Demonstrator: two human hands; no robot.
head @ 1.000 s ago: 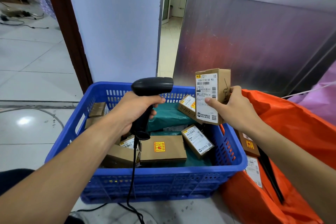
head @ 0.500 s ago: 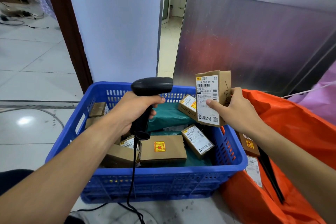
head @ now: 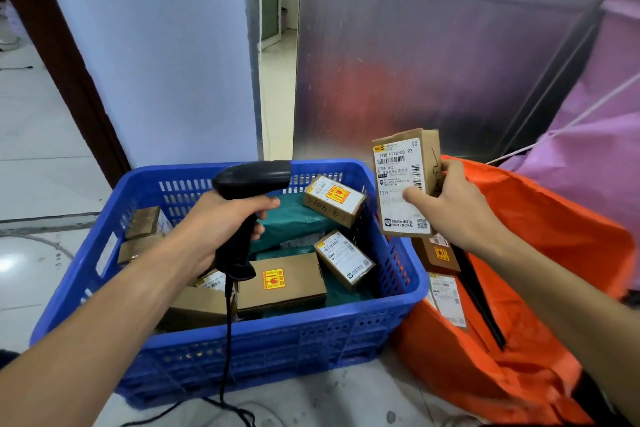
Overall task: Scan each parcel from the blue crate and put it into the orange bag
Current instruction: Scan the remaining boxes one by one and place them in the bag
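Note:
My left hand point(head: 214, 229) grips a black corded barcode scanner point(head: 249, 184) over the blue crate point(head: 242, 343), its head pointing right. My right hand point(head: 453, 208) holds a small cardboard parcel point(head: 403, 180) upright, its white label facing me, above the crate's right rim beside the orange bag point(head: 540, 253). Several cardboard parcels, such as one with a yellow sticker point(head: 280, 282), lie in the crate on a green bag point(head: 294, 218). Two labelled parcels point(head: 440, 260) lie in the orange bag's mouth.
A metal door panel point(head: 433, 62) stands behind the crate and bag. Pink sacking point(head: 602, 135) hangs at the far right. The scanner cable point(head: 227, 357) trails down over the crate's front to the tiled floor point(head: 41, 163). A dark door frame point(head: 65, 62) stands at left.
My right hand has carried the parcel to the right, away from the scanner and toward the orange bag. The left hand and scanner have stayed about where they were.

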